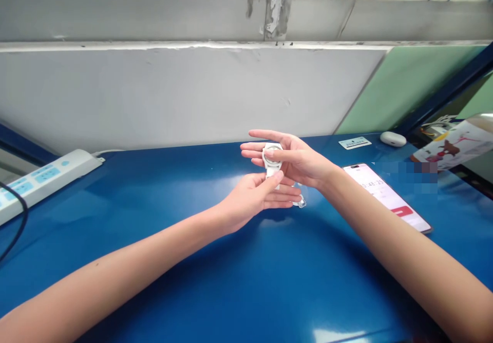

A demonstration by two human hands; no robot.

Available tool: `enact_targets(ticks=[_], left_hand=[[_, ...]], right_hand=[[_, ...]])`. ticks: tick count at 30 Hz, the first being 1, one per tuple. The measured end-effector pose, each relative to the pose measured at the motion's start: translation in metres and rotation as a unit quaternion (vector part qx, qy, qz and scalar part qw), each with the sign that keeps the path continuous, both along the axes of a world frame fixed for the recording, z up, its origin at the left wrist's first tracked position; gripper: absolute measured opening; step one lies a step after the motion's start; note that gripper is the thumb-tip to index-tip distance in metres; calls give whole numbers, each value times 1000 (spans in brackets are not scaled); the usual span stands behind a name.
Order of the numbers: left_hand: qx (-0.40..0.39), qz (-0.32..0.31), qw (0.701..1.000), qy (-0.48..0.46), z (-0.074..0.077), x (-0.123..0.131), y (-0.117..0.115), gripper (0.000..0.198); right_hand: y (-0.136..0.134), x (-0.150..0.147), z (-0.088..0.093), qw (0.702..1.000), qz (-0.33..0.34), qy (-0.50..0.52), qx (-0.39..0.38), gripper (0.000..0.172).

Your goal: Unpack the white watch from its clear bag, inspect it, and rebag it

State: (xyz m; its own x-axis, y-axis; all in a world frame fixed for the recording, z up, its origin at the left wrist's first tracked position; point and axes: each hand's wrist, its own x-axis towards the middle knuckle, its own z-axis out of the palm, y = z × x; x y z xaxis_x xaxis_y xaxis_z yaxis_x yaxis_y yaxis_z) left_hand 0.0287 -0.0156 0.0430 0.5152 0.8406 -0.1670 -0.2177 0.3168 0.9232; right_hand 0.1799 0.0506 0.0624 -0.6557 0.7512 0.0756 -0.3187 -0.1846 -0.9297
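A white wristwatch (273,154) is held above the table between my two hands. My right hand (298,157) grips it at the round dial, thumb across the face and fingers stretched out behind. Lower down, my left hand (257,195) pinches the white strap (272,170) under its thumb, with its other fingers extended to the right. Partly behind the left fingertips shows a small clear or silvery thing (300,201); its kind cannot be made out.
The blue table (231,291) meets a pale wall. At the left lies a white power strip (50,181) with a dark cable. On the right are a lit phone (389,196), a card (355,143), a white earbud case (393,138) and a printed cylindrical container (458,140).
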Motion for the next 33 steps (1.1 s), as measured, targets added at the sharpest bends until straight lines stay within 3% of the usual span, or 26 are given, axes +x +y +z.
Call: enact_targets(ticks=[5, 10, 18, 22, 24, 26, 28, 30, 33], left_hand=[[-7, -15, 1000, -19, 1, 0, 0, 43], [-28, -16, 999, -14, 0, 0, 0, 41], [-38, 24, 998, -41, -2, 0, 3, 28], [39, 48, 998, 18, 0, -7, 10, 32], [156, 96, 978, 102, -1, -13, 15, 30], [296, 161, 921, 198, -2, -20, 20, 26], [384, 186, 862, 272, -5, -25, 23, 25], [430, 179, 831, 304, -9, -28, 23, 26], [448, 152, 822, 319, -17, -28, 21, 28]], right_hand=[[4, 1, -3, 1000, 12, 5, -1, 44], [5, 1, -2, 1000, 17, 15, -6, 27], [2, 1, 5, 1000, -1, 18, 7, 34], [3, 7, 14, 998, -14, -19, 56, 35], [0, 12, 19, 991, -50, -53, 114, 32], [-7, 16, 19, 969, -104, -107, 195, 31], [-16, 21, 12, 930, -155, -175, 282, 32], [-26, 27, -1, 897, -185, -215, 338, 32], [-36, 36, -23, 842, -196, -248, 437, 33]])
